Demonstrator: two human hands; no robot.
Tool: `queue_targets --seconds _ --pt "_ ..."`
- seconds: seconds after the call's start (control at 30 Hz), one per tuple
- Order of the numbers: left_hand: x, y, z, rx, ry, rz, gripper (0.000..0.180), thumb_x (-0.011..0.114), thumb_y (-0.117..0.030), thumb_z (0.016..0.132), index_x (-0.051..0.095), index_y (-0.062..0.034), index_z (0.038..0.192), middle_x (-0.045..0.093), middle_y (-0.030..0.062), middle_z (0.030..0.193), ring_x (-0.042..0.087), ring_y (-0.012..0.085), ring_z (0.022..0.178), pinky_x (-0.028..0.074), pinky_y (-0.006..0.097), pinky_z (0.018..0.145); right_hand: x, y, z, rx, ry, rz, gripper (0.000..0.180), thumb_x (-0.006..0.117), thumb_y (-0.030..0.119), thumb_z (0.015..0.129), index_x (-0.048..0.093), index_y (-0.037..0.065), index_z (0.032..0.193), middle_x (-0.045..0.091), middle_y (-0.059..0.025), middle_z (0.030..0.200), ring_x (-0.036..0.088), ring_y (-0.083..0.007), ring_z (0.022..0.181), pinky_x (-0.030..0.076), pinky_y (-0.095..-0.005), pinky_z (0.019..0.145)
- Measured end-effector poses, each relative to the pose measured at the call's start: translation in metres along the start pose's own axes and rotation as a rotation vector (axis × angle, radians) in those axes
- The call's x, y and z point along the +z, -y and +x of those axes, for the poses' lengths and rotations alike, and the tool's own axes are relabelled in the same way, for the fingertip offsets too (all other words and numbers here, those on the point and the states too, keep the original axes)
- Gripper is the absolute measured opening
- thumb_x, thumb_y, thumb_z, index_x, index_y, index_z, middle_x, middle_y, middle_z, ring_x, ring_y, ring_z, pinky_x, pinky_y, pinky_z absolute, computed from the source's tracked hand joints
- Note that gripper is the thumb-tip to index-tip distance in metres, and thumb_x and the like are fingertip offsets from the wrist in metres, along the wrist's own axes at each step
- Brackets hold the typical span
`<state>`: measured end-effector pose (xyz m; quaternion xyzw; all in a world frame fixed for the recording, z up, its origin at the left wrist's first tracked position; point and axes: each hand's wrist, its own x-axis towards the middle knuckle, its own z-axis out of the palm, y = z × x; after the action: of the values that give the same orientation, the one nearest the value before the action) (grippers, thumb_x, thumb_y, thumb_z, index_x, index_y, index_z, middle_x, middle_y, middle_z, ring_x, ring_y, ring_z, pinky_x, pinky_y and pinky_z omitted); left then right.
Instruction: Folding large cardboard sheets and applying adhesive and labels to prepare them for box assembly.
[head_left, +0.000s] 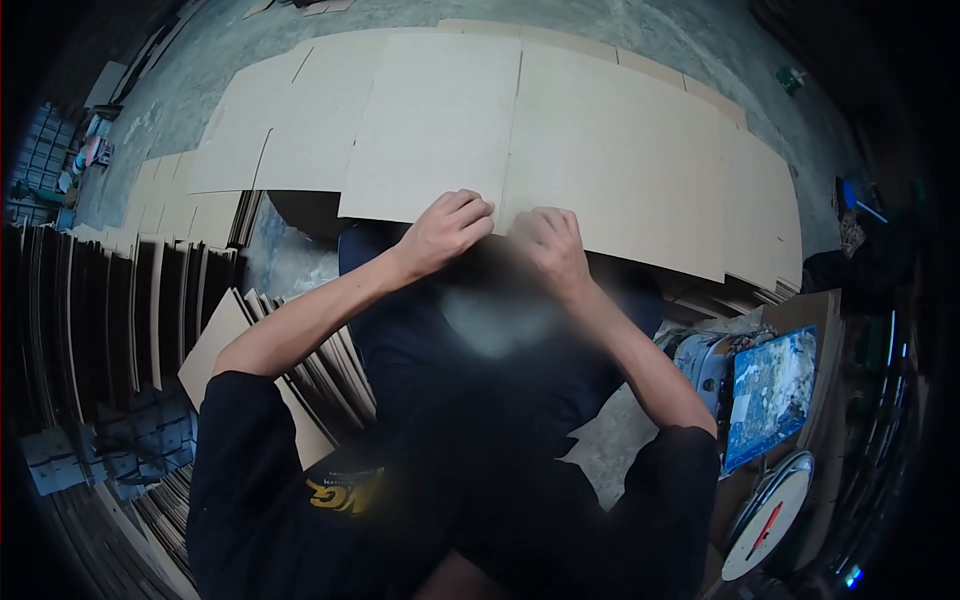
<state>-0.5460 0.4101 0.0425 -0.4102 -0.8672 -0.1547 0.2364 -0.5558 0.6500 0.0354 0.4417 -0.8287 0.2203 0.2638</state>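
A large pale-brown cardboard sheet [440, 120] lies in front of me, with a seam running away from its near edge. Just left of this seam, my left hand [455, 228] is closed at the near edge, its fingers curled together. My right hand [552, 245] faces it from the right of the seam, also with curled fingers and partly blurred. A small gap separates the two hands. What either one pinches is hidden by the fingers and too small to name.
Stacked cardboard sheets [110, 310] stand on edge at the left, and more cardboard [325, 375] leans beside my left leg. A blue smeared tray [770, 395] and a round white lid-like disc [768, 525] with a red mark are at my right.
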Motion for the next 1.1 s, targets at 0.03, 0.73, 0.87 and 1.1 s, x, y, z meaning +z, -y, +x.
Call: queue_targets --seconds 0.03,0.73,0.87,1.1 --pt "0.000 -0.001 0.000 -0.011 0.008 -0.015 0.017 0.065 -0.011 0.078 0.059 -0.0048 0.093 0.064 0.0082 0.111 0.061 0.0259 0.108 0.051 0.036 0.089 0.000 -0.001 0.000 -0.012 -0.013 0.025 0.017 0.066 0.011 0.081 0.067 0.009 0.098 0.063 -0.0030 0.102 0.063 -0.0219 0.099 0.044 -0.0394 0.088" --pt "-0.088 0.003 0.054 0.010 0.075 -0.140 0.017 0.071 -0.002 0.076 0.061 -0.0039 0.089 0.064 0.0092 0.096 0.062 0.0300 0.093 0.055 0.040 0.080 -0.065 0.005 0.055 -0.131 -0.105 0.020 0.014 0.070 0.008 0.080 0.070 0.005 0.094 0.065 -0.0038 0.086 0.063 -0.0210 0.079 0.047 -0.0345 0.069" --pt "-0.119 0.000 0.075 0.025 0.091 -0.121 0.020 0.072 0.000 0.075 0.062 -0.0028 0.092 0.067 0.0104 0.097 0.064 0.0307 0.093 0.056 0.041 0.080 -0.093 0.007 0.076 -0.178 -0.116 -0.021 0.018 0.073 0.008 0.076 0.072 0.004 0.094 0.066 -0.0051 0.084 0.063 -0.0222 0.076 0.047 -0.0346 0.064" --pt "-0.151 -0.010 0.096 0.029 0.044 -0.116 0.020 0.072 0.004 0.072 0.063 -0.0009 0.089 0.069 0.0112 0.094 0.066 0.0305 0.089 0.056 0.040 0.077 -0.129 0.011 0.100 -0.231 -0.119 -0.058 0.019 0.071 0.008 0.077 0.072 0.004 0.095 0.062 -0.0059 0.081 0.061 -0.0228 0.073 0.047 -0.0356 0.062"
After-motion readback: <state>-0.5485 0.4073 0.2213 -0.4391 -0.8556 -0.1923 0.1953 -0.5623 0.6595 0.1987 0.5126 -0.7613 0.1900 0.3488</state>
